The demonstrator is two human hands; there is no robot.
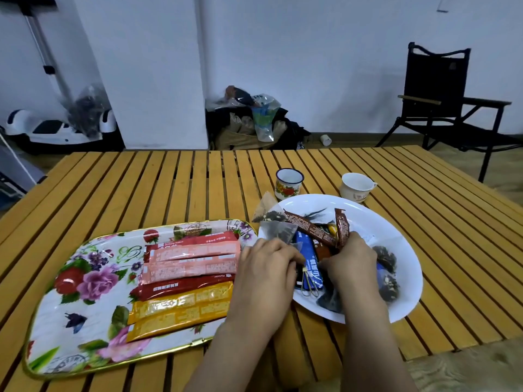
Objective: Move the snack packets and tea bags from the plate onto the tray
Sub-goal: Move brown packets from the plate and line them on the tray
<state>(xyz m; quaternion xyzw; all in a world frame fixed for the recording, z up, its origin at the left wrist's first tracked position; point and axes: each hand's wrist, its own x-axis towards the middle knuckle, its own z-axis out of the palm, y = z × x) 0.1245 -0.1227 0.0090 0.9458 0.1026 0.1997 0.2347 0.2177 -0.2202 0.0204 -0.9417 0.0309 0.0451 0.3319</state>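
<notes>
**Both hands reaching into the white plate**

A slatted wooden table [175, 182], honey-yellow with dark gaps between the boards, is taking up most of the room in front of me, and its far half is lying bare. On its near left a rectangular tray [70, 304], glossy, flower-printed and edged in gold, is carrying flat stick packets laid side by side: pink packets [195, 258] at the top, a dark red packet [181, 288] under them, yellow packets [181, 311] nearest the person. The tray's left half is showing only its printed flowers.

Just right of the tray, a round white plate [376, 224] with a smooth shallow rim is holding a loose heap: brown snack packets [311, 230], a blue packet [308, 256] and gauzy pyramid tea bags [276, 229], some leaning over the plate's left rim; darker tea bags are lying at its right side.

The left hand [266, 273] is curling its fingers down into the heap at the blue packet; what exactly it grips I cannot tell. The right hand [353, 264] is pinching a brown packet standing upright.

Behind the plate an enamel mug [288, 183] with a blue rim and a white cup [357, 186] are standing apart.
</notes>
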